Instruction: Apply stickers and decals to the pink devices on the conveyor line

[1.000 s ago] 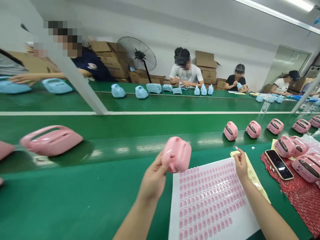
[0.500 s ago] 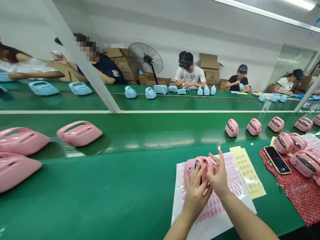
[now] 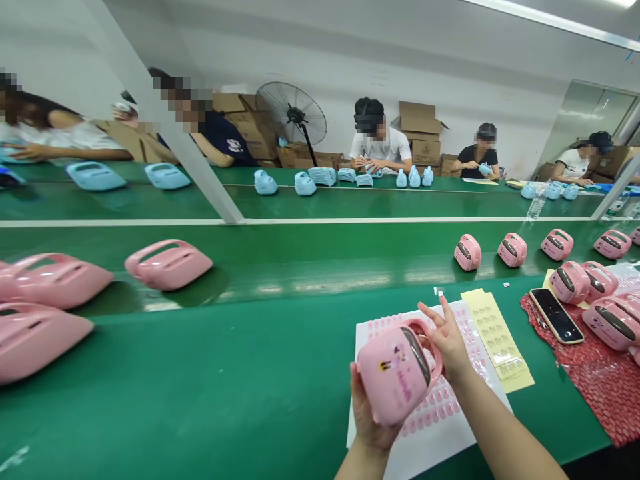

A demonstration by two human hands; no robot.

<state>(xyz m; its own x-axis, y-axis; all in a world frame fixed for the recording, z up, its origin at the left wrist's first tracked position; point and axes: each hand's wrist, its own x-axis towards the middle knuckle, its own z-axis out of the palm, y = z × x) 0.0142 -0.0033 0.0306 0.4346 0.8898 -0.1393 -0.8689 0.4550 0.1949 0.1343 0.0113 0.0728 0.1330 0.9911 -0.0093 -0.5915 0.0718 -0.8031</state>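
A pink plastic casing (image 3: 395, 373) with a loop handle, a dark window strip and a printed cartoon figure is held up, its printed side facing me. My left hand (image 3: 373, 423) is closed around its lower left side. My right hand (image 3: 450, 343) is at the handle, its thumb side hidden behind the loop, two fingers stretched upward. A small white bit (image 3: 441, 293) shows at one fingertip. Beneath the casing lies a white sheet (image 3: 367, 443) bearing rows of small pink oval stickers (image 3: 435, 410).
Yellow sticker sheets (image 3: 500, 340) lie right of the white sheet. Farther right, a phone (image 3: 556, 315) and several pink casings (image 3: 613, 323) rest on red bubble wrap (image 3: 595, 387). More pink casings (image 3: 170, 265) stand along the green belt (image 3: 320, 260). Co-workers (image 3: 383, 143) sit across.
The pink casing has been turned and raised toward me, so its printed side now shows. My left hand has shifted from its front to underneath. My right hand stays by the handle.
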